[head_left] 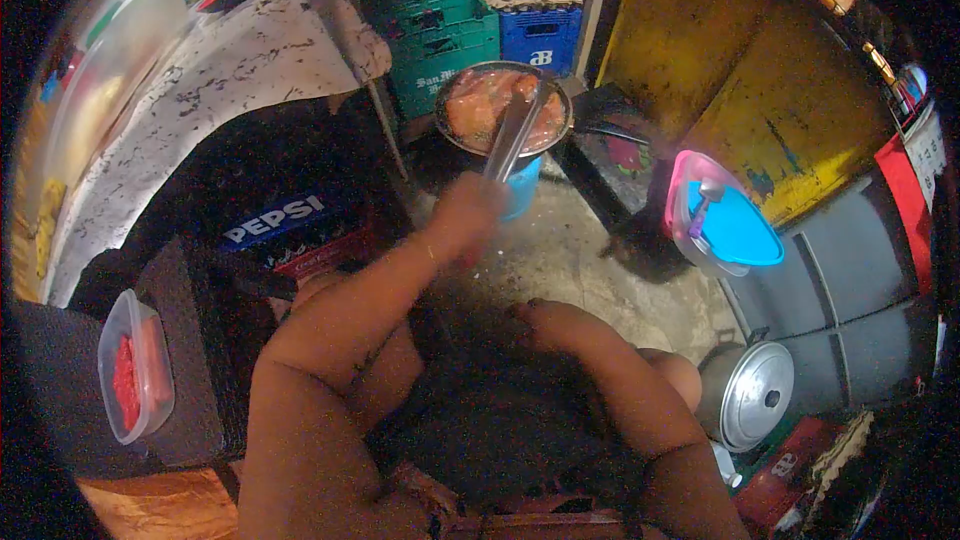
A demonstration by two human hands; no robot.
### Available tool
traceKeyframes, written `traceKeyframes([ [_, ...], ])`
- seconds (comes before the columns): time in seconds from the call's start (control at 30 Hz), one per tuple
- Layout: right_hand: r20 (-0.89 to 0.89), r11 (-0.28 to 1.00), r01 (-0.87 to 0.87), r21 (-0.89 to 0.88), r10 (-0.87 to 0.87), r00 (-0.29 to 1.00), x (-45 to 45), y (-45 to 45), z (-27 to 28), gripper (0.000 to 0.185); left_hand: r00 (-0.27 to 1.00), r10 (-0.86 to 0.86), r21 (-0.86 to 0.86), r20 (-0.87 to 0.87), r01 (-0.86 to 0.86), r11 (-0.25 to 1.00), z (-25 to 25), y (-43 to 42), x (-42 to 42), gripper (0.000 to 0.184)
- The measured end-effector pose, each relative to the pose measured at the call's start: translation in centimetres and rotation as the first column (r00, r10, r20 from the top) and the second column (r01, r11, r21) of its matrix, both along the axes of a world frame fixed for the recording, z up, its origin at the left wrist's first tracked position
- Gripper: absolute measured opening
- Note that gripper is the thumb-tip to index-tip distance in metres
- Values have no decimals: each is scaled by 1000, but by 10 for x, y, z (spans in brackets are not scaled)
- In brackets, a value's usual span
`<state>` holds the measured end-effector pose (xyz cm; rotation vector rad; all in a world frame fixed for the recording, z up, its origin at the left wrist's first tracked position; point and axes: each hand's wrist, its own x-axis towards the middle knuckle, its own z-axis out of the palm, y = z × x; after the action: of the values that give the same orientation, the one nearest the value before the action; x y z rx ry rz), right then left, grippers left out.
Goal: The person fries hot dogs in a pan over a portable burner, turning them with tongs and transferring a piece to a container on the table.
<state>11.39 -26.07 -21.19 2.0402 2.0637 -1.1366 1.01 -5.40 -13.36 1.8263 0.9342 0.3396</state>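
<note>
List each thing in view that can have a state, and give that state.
Pot, lid on.
Pan, filled with food.
Tongs, gripped in left hand, ends at the food.
Clear container, uncovered, holding something red.
Spoon, lying on blue plastic.
Right hand, too dark to tell.

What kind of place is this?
Probably a small, improvised cooking area, home or food stall; can't tell which. Clues: metal tongs over a food-filled pan, a lidded metal pot at right, and a green drinks crate behind.
</note>
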Motion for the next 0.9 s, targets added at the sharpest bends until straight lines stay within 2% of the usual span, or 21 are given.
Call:
traceKeyframes([
  [0.07, 25, 1000, -13, -27, 14, 1000, 2, 2, -12, 57, 999, 31, -7, -12, -32, 999, -6, 9, 2, 48],
  [0.17, 16, 996, -28, -89, 30, 999, 4, 6, -16, 56, 988, 148, 191, -55, -135, 972, -7, 11, 1, 53],
  [0.27, -77, 1000, -19, 12, 20, 997, 3, 1, -7, 55, 994, 112, 8, 5, -112, 994, -21, 29, 2, 51],
  [0.37, -17, 999, 13, -33, -13, 1000, 0, 0, -2, 55, 985, 171, 93, -26, -168, 981, -41, 42, 8, 46],
  [0.47, 47, 998, -20, -54, 23, 999, 5, 1, -21, 57, 980, 134, 54, -150, -127, 990, -35, 49, 7, 61],
  [0.57, -75, 997, 73, -31, -76, 994, -2, -2, 12, 57, 969, 131, 35, -211, -126, 991, -24, 46, 5, 64],
  [0.67, -68, 998, 57, 11, -57, 996, 0, -5, 5, 57, 972, 90, -81, -217, -110, 991, -21, 46, 4, 62],
  [0.77, -27, 999, 37, -34, -38, 999, -2, -2, 11, 56, 986, 68, -62, -155, -79, 995, -42, 56, 5, 60],
  [0.9, -32, 1000, 19, -18, -19, 999, 2, -3, 0, 57, 991, 74, -147, -111, -90, 985, -31, 50, 3, 58],
])
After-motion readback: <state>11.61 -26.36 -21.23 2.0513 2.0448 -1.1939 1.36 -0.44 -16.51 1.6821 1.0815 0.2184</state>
